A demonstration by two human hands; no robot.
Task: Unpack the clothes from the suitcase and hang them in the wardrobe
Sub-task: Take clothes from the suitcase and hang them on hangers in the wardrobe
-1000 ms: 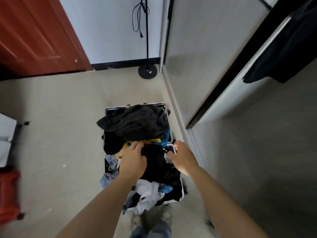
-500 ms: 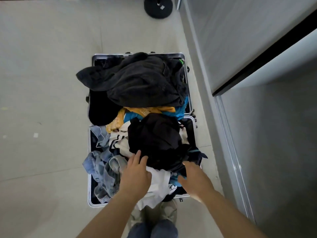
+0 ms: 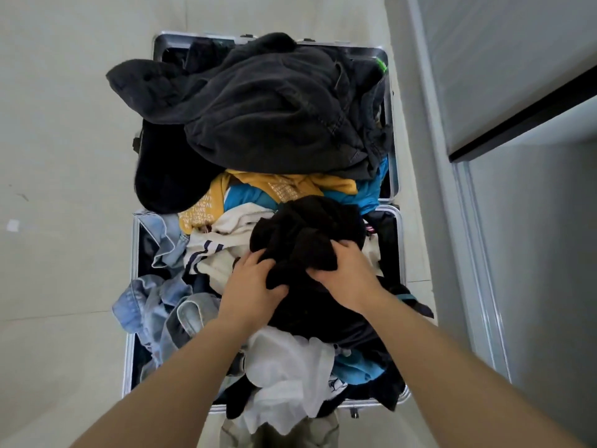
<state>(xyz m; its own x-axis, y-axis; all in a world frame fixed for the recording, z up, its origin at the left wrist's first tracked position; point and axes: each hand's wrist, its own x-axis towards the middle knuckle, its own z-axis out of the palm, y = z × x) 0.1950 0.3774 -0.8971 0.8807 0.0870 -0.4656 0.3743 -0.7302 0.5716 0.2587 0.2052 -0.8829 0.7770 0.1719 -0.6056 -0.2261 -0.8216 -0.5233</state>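
One open suitcase lies on the floor at frame centre, both halves heaped with clothes. The upper half carries one big dark grey garment; one yellow top and one blue piece peek out beneath it. The lower half holds one striped white top, crumpled denim at lower left (one piece or two, I cannot tell), one white garment at the bottom edge, and one black garment right of centre. Two hands grip that black garment: the left hand has its fingers curled into the fabric's lower left, and the right hand clutches a bunched fold just beside it.
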